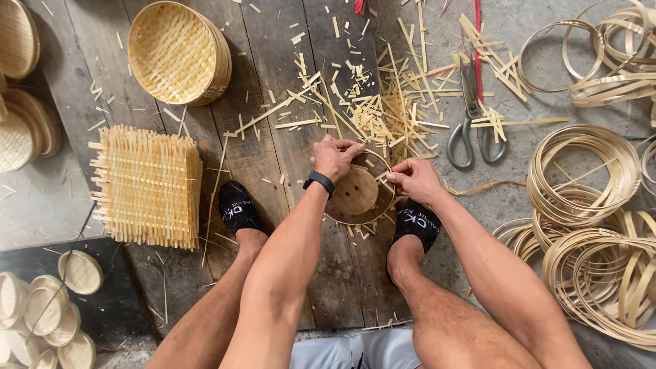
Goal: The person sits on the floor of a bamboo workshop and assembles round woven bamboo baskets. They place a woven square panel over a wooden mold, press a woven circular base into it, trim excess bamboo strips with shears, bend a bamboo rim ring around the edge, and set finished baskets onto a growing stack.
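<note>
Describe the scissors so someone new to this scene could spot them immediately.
Start at the heap of bamboo offcuts on the plank floor, then look right, toward the coiled hoops. The scissors lie there, grey handles toward the person, the only metal tool among pale bamboo.

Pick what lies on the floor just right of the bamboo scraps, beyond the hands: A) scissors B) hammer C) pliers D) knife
A: scissors with grey loop handles lie past the right hand, beside the scraps; the left hand rests on the round wooden mould.
</note>
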A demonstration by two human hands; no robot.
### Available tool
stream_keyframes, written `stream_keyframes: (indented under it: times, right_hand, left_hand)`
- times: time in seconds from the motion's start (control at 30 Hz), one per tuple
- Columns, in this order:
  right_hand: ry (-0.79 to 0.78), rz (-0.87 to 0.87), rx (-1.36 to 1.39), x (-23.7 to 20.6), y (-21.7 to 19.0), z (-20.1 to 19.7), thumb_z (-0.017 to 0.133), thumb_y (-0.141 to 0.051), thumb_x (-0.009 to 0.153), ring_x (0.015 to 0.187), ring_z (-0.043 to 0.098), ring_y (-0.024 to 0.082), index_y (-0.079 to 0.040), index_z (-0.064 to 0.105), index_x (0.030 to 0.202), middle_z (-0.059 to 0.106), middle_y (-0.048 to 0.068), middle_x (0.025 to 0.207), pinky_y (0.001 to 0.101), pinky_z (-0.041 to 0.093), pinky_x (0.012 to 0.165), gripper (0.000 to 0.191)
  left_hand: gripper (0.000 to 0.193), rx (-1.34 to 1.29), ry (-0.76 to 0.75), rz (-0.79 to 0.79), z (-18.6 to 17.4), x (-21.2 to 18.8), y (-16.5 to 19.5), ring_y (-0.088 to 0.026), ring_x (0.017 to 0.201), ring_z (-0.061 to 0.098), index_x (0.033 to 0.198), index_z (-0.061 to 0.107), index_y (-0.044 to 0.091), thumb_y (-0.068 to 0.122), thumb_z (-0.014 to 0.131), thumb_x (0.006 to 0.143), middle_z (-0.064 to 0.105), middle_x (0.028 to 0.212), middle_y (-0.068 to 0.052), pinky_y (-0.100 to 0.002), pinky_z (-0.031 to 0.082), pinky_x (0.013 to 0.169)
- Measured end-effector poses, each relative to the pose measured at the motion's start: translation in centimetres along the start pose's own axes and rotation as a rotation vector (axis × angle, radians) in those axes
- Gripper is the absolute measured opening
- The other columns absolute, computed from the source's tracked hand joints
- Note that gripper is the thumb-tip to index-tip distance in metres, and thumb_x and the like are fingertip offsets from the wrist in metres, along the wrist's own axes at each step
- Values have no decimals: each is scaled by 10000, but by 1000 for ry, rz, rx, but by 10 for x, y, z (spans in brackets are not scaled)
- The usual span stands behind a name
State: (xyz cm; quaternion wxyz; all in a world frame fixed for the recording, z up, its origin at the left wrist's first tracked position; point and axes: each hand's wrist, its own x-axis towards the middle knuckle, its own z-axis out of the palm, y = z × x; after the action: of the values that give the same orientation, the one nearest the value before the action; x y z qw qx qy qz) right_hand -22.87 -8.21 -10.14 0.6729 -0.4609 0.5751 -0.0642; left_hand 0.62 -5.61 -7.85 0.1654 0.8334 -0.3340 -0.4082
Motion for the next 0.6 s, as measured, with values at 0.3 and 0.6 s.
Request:
stream_keyframes:
  times: [0.3,0.6]
  right_hand:
    - [68,-76,-123,0,-2,5,821,-91,847,598,647,118,50,707,907,722,103,756,279,542,520,191]
    - [235,51,302,-24,-39,-27,591,-379,999,656,696,127,-58,652,1098,712,87,815,275,573,500,342]
  left_hand:
    - [240,12,34,35,5,0,-4,-215,1016,556,926,855,281,463,829,772,617,922,-7,-464,378,945]
    - [325,-215,354,-6,-16,-29,-96,-198,929,690,1131,784,34,322,698,1006,764,1004,-128,-380,553,867]
